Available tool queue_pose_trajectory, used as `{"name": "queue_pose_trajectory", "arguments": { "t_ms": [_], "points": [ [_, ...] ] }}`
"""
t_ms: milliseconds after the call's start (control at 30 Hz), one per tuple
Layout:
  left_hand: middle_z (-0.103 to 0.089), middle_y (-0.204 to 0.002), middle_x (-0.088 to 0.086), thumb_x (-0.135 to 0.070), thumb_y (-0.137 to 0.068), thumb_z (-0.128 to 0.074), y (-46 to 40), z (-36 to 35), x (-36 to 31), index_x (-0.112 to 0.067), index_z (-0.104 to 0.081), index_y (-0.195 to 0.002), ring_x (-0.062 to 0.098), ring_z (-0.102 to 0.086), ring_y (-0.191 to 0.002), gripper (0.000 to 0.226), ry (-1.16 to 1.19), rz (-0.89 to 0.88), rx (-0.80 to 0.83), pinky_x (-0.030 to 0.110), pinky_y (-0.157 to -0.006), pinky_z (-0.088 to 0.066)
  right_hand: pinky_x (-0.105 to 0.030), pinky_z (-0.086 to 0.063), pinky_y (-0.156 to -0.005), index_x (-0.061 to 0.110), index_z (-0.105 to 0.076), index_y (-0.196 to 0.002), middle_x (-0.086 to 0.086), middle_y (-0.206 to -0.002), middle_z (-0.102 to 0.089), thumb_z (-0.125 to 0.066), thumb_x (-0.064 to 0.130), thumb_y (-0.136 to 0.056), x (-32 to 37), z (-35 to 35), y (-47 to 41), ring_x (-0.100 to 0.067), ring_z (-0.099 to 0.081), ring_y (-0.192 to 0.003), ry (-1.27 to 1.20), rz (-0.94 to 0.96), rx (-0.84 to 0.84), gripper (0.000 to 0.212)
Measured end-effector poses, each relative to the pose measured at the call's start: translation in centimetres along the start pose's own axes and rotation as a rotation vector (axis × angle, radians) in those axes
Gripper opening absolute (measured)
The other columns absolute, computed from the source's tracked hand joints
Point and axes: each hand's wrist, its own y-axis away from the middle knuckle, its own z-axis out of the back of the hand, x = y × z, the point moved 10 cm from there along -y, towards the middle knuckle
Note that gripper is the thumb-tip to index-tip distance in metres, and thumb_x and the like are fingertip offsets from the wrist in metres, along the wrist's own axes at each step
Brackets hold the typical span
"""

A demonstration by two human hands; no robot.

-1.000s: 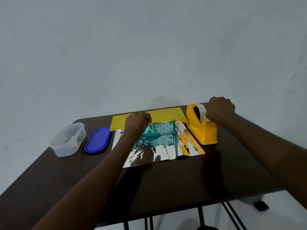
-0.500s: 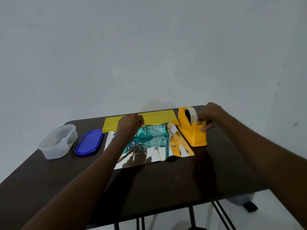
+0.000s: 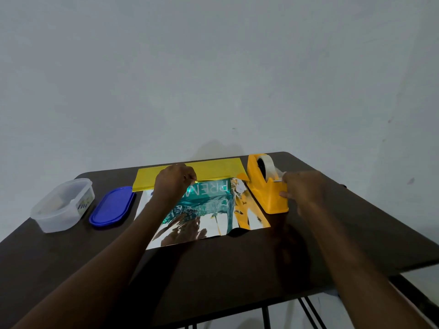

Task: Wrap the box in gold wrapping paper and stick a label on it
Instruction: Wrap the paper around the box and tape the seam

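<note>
I see a pale grey wall [image 3: 213,67] behind a dark desk [image 3: 237,269]. Gold wrapping paper [image 3: 209,224] lies mid-desk, shiny side up, its far flap folded over the teal box [image 3: 211,189]. At three o'clock of it stands a yellow tape dispenser [image 3: 266,186]; at nine o'clock, a blue lid [image 3: 111,207], then a clear tub [image 3: 63,205]. My left hand [image 3: 174,184] pinches the flap's edge; my right hand [image 3: 303,189] pinches tape at the dispenser's cutter.
</note>
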Motion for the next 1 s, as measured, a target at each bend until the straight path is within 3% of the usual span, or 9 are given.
{"name": "queue_pose_trajectory", "arguments": {
  "t_ms": [67,233,367,567,733,900,1000],
  "points": [
    [-0.070,-0.081,-0.006,-0.016,-0.080,-0.073,0.0,-0.1,0.0,-0.025,-0.076,-0.080,0.016,-0.064,-0.074,0.010,0.003,0.003,0.004,0.024,-0.062,-0.042,-0.050,-0.058,-0.080,0.011,-0.064,-0.073,0.001,-0.071,-0.060,-0.069,0.022,-0.088,-0.4,0.2,0.6,-0.025,-0.068,-0.080,0.115,0.072,-0.049,0.019],
    [-0.070,-0.080,-0.007,-0.016,-0.081,-0.073,0.1,0.0,0.0,-0.027,-0.075,-0.078,0.015,-0.064,-0.071,0.011,0.023,0.002,0.001,0.027,-0.064,-0.048,-0.042,-0.057,-0.082,0.011,-0.067,-0.089,-0.007,-0.092,-0.066,-0.069,0.024,-0.090,-4.2,0.3,0.3,-0.022,-0.064,-0.081,-0.017,-0.037,-0.065,0.013],
    [-0.071,-0.078,-0.007,-0.016,-0.079,-0.073,0.0,0.0,0.2,-0.027,-0.075,-0.077,0.014,-0.064,-0.069,0.011,0.029,-0.013,-0.006,0.028,-0.063,-0.050,-0.036,-0.056,-0.074,0.007,-0.070,-0.104,-0.009,-0.095,-0.070,-0.071,0.024,-0.088,-5.3,-0.1,0.3,-0.017,-0.064,-0.074,-0.063,-0.062,-0.080,0.024],
    [-0.072,-0.077,-0.009,-0.016,-0.079,-0.073,0.0,0.1,0.1,-0.026,-0.076,-0.076,0.012,-0.064,-0.067,0.011,0.053,-0.017,-0.017,0.031,-0.063,-0.054,-0.026,-0.048,-0.062,0.008,-0.070,-0.100,-0.003,-0.083,-0.066,-0.070,0.025,-0.089,-6.1,-0.2,1.2,-0.011,-0.059,-0.068,-0.152,-0.090,-0.153,0.020],
    [-0.071,-0.075,-0.010,-0.017,-0.078,-0.074,-0.1,-0.2,0.6,-0.027,-0.075,-0.075,0.010,-0.064,-0.066,0.011,0.074,0.002,-0.010,0.031,-0.064,-0.055,-0.024,-0.046,-0.057,0.009,-0.069,-0.106,-0.008,-0.099,-0.069,-0.068,0.022,-0.090,-7.3,-0.8,3.1,-0.013,-0.062,-0.073,-0.177,-0.123,-0.194,0.021],
    [-0.072,-0.078,-0.009,-0.017,-0.078,-0.074,-0.1,-0.4,0.5,-0.026,-0.076,-0.076,0.010,-0.064,-0.068,0.009,0.088,0.006,0.006,0.029,-0.065,-0.053,-0.030,-0.056,-0.061,0.012,-0.072,-0.087,-0.003,-0.074,-0.068,-0.070,0.020,-0.090,-3.4,-3.9,5.2,-0.011,-0.060,-0.057,-0.249,0.059,-0.050,0.009],
    [-0.072,-0.080,-0.008,-0.019,-0.077,-0.075,-0.1,-0.5,0.5,-0.026,-0.076,-0.077,0.012,-0.065,-0.070,0.008,0.120,0.027,0.019,0.027,-0.067,-0.051,-0.037,-0.057,-0.065,0.011,-0.069,-0.074,-0.005,-0.062,-0.063,-0.073,0.018,-0.087,-1.0,-8.4,5.3,-0.013,-0.055,-0.051,-0.265,0.110,0.113,0.016]
  ]
}}
